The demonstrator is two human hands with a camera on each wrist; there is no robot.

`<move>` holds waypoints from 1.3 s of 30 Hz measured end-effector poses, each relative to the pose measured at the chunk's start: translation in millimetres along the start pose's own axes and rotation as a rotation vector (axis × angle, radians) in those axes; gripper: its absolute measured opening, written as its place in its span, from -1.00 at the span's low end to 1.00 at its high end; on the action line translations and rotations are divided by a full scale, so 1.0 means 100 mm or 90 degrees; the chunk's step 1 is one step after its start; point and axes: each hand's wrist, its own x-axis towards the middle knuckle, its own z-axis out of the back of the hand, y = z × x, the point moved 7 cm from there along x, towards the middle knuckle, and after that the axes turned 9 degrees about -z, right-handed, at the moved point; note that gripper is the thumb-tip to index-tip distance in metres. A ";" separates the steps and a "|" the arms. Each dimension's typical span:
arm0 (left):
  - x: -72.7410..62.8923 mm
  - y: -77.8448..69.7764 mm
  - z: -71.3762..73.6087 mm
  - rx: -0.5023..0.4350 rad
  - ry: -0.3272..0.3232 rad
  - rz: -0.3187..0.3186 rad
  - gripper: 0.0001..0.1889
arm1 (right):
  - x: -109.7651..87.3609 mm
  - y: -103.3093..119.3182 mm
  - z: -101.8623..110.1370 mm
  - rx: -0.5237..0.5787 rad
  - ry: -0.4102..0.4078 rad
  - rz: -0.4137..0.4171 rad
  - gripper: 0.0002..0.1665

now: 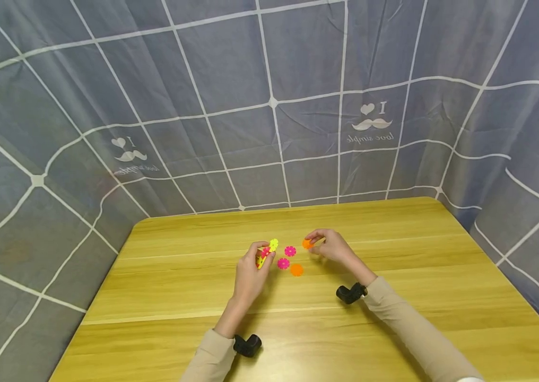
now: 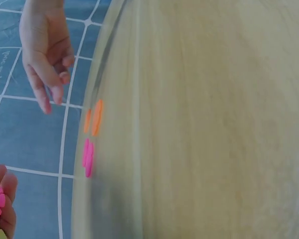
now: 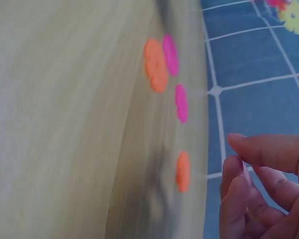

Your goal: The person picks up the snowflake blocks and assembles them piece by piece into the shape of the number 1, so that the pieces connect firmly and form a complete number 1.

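Left hand (image 1: 252, 273) holds cluster of yellow and pink flower discs (image 1: 266, 252) above bench (image 1: 179, 297), fingers clamped on it. Right hand (image 1: 331, 248) hovers near pink flower discs (image 1: 290, 251) and orange flower discs (image 1: 296, 269), two of each, lying flat on bench; its fingers are bent, tips slightly apart. Grey curtain (image 1: 307, 127) with white grid hangs behind bench. In head view, right fingers partly hide farther orange one. Left wrist view cuts off cluster; its discs hard to count.
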 end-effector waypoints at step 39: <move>-0.04 -0.04 -0.14 -0.035 0.072 0.052 -0.76 | 0.41 -0.27 -0.08 -0.057 0.027 -0.106 -0.60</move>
